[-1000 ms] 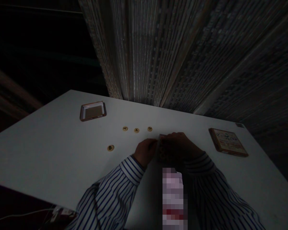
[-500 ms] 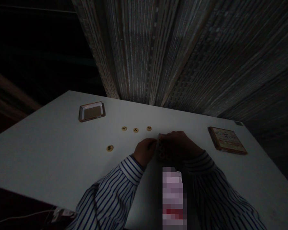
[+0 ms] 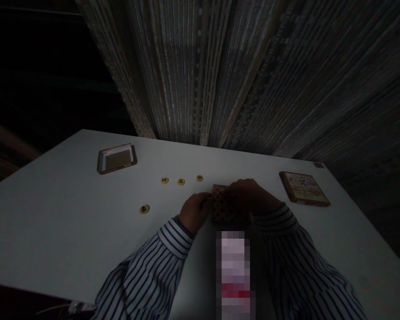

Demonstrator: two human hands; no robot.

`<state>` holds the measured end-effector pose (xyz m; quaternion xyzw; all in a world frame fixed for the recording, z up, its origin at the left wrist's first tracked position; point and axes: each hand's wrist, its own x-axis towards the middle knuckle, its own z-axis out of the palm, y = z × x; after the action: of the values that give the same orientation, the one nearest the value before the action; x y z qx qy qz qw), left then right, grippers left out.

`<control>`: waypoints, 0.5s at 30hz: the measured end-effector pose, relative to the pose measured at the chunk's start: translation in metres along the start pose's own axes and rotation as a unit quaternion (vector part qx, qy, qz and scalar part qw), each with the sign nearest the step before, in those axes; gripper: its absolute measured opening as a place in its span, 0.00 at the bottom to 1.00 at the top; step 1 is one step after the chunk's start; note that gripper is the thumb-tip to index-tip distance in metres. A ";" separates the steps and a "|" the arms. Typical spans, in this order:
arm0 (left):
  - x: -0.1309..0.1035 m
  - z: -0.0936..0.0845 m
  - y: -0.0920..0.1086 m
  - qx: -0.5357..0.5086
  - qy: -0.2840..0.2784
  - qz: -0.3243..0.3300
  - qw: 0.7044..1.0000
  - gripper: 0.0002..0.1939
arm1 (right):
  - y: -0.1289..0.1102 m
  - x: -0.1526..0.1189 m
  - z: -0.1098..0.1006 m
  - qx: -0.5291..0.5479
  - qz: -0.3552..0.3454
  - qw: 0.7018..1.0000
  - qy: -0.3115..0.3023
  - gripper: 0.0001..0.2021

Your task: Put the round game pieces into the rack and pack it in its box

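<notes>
A small open box full of round xiangqi pieces lies on the table in front of me, in deep shadow. My left hand is closed at the box's left edge, thumb and fingers pinching its rim. My right hand reaches over the box from the right, its fingers curled down onto the pieces; their tips are too dark to show what they hold. Left of the box, three loose xiangqi pieces lie in a row with dark characters up. Another xiangqi piece lies nearer to me.
An open, shallow box lid lies at the far left of the white table. On the right is a flat box with a printed cover. A striped curtain hangs behind the table. A blurred-out patch covers something before me.
The view has shifted slightly, so everything on the table sits a little further left. My right hand has moved slightly right off the box, showing more of its pieces; my left hand stays at its edge.
</notes>
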<state>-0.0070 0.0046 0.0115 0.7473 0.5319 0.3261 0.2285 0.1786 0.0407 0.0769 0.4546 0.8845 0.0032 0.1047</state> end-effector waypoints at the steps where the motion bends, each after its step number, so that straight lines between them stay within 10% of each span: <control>1: 0.000 0.000 0.001 0.005 -0.004 0.004 1.000 0.12 | 0.000 0.000 0.000 -0.002 0.000 1.000 -0.002 0.10; 15: 0.001 -0.002 0.004 0.011 -0.032 0.026 0.999 0.13 | -0.002 -0.001 -0.003 0.005 0.010 1.000 -0.012 0.11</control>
<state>-0.0052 0.0045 0.0161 0.7736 0.5080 0.3022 0.2284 0.1772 0.0386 0.0798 0.4637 0.8787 -0.0056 0.1131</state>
